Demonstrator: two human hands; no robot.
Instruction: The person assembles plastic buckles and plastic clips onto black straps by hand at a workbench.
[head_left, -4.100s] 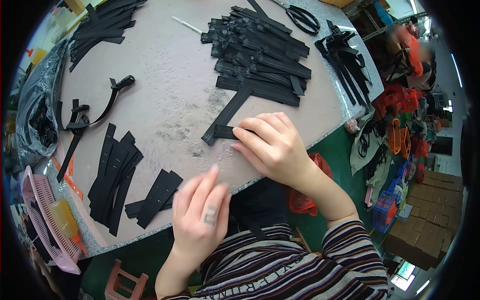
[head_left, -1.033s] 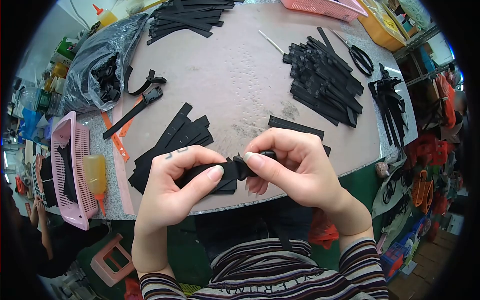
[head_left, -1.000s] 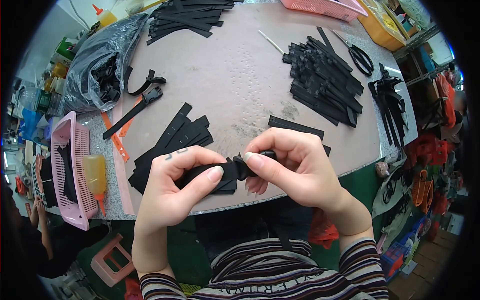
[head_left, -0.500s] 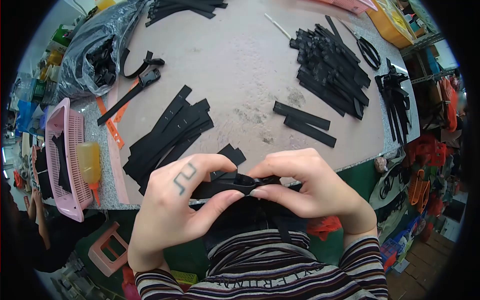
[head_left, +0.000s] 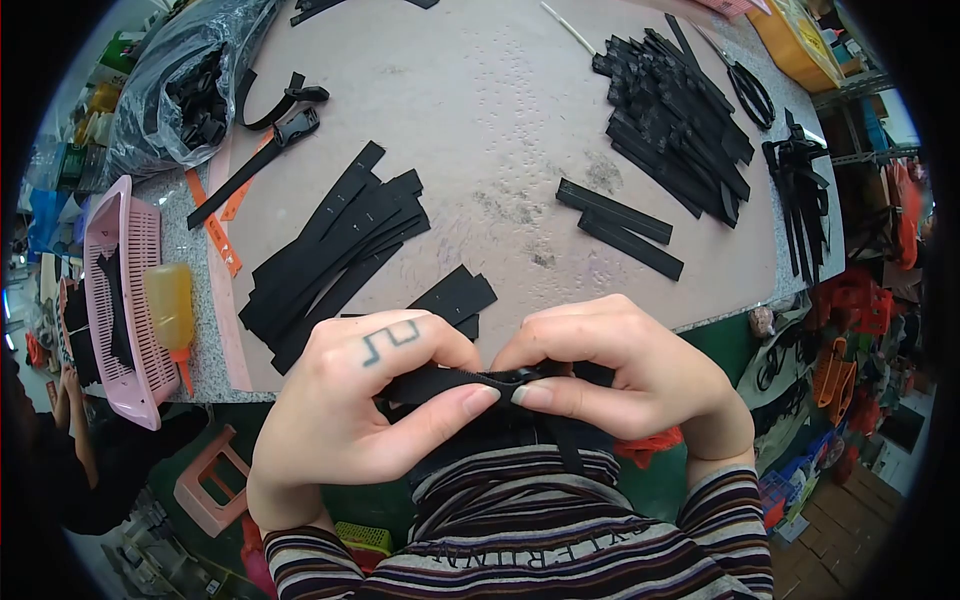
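My left hand (head_left: 385, 400) pinches a black fabric strip (head_left: 430, 384) between thumb and fingers, near the table's front edge. Thumb to thumb with it, my right hand (head_left: 610, 375) is closed on the other end of the same piece. A small shiny black part (head_left: 522, 375) shows between my fingertips; its kind cannot be made out. Much of the piece is covered by my fingers. Just beyond my left hand lie short black strips (head_left: 455, 298), and a fanned pile of long black strips (head_left: 340, 240) is to the left.
Two strips (head_left: 625, 232) and a large black pile (head_left: 670, 120) lie right, with scissors (head_left: 748, 92) beyond. Left are a buckled strap (head_left: 255, 170), a plastic bag (head_left: 190, 85), a pink basket (head_left: 130, 390) and a yellow bottle (head_left: 170, 305). A person's arm (head_left: 75, 420) shows far left.
My fingertips have drawn closer together and the piece has turned, so its dark loop now shows less. My left hand has rotated slightly. The camera view has shifted a little.
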